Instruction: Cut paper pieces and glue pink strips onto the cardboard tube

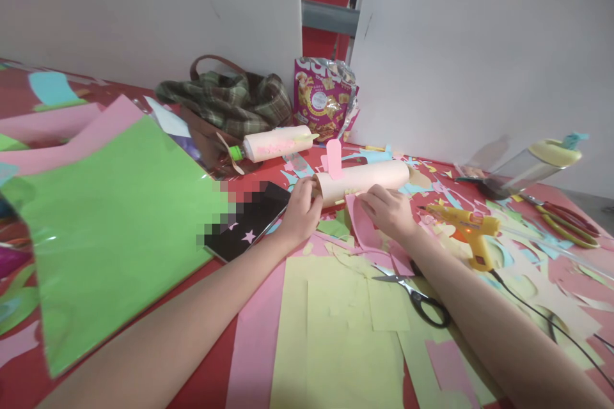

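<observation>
White partition boards back a red craft table (211, 383) strewn with coloured paper offcuts. At far left lies a large green sheet (110, 230) over pink sheets (71, 134), with a black notebook (249, 220) bearing small stars just beside its right edge. Behind these sit a plaid bag (225, 102), a paper-wrapped bottle with a green cap (275, 142) lying on its side, and a purple snack packet (323, 99) leaning against the board.

At centre, the person's left hand (300, 211) curls around the left end of a cream paper roll (364, 179) lying flat on the table, fingers closed against its rim. The right hand (388, 211) rests just below the roll's middle, fingertips pressed to its lower edge and to a pink paper piece (364, 227) beneath; whether it pinches that piece cannot be told. A small pink tab (334, 158) already stands on top of the roll, suggesting the tube is formed and partly decorated, while the loose cut shapes around it appear yet to be attached.

Black-handled scissors (417, 297) lie open on yellow sheets (336, 319) near the right forearm. Further right are a yellow glue gun (472, 230) with its cord trailing off, red-and-green scissors (568, 223), and a clear bottle with a yellow lid (537, 163) tipped on its side.
</observation>
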`<state>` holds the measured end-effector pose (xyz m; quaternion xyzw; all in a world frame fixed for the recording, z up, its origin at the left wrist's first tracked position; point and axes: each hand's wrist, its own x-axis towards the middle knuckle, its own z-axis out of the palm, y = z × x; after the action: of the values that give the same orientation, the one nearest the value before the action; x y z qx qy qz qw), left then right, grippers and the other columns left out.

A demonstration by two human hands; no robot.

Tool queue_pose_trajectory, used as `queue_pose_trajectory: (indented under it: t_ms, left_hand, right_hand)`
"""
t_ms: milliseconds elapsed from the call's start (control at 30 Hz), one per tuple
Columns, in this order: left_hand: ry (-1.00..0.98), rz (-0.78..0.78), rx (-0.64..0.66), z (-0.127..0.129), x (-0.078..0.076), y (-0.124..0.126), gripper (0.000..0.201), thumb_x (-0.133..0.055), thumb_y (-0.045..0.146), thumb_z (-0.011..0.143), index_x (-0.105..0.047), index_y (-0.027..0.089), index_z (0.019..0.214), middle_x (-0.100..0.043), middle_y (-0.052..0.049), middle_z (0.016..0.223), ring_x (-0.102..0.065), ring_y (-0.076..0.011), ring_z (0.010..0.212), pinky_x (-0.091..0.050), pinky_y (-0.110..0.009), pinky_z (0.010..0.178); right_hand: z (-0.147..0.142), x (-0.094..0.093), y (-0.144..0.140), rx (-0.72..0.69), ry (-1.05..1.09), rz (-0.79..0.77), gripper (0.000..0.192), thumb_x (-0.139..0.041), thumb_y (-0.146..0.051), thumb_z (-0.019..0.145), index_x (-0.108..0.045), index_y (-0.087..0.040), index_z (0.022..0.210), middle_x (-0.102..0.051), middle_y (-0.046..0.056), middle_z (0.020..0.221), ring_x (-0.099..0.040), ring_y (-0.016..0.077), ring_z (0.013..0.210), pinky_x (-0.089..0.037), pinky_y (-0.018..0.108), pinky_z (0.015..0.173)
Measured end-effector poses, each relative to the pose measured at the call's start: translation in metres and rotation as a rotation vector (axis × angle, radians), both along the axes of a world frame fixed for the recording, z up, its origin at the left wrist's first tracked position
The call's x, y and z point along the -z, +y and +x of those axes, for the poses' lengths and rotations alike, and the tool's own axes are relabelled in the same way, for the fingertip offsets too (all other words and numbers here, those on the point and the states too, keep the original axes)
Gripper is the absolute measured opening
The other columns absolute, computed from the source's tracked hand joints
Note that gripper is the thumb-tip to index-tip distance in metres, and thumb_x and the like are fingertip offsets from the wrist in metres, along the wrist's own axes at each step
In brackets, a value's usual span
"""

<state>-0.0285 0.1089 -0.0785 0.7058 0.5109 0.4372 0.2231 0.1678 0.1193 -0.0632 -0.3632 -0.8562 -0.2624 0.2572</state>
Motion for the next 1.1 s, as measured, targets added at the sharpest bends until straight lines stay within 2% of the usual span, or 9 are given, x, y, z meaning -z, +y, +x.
queue_pose_trajectory:
  t_ms: [567, 1100]
  left_hand:
    - [-0.006, -0.010, 0.007, -0.0001, -0.0002, -0.0003, 0.015, -0.036, 0.013, 0.074, -0.042, 0.018, 0.087, -0.045, -0.008, 0.101, -0.042, -0.0178, 0.099, -0.036, -0.033, 0.084]
    - [-0.009, -0.001, 0.005, 0.0006, -0.0017, -0.0011, 0.015, -0.036, 0.013, 0.074, -0.042, 0.018, 0.087, -0.046, -0.008, 0.100, -0.042, -0.0173, 0.099, -0.036, -0.032, 0.084]
  right_hand:
    - [-0.0055, -0.0052, -0.0006, 0.099, 0.104, -0.034, 0.022, -0.043, -0.018, 0.077, -0.062, -0.017, 0.067, -0.056, 0.001, 0.063, -0.045, 0.0075, 0.046, -0.028, 0.019, 0.042]
    - [-0.0039, -0.0030, -0.0021, 0.094, 0.077, -0.004, 0.020, -0.042, -0.016, 0.076, -0.061, -0.017, 0.072, -0.055, 0.001, 0.064, -0.042, 0.0069, 0.045, -0.027, 0.020, 0.043]
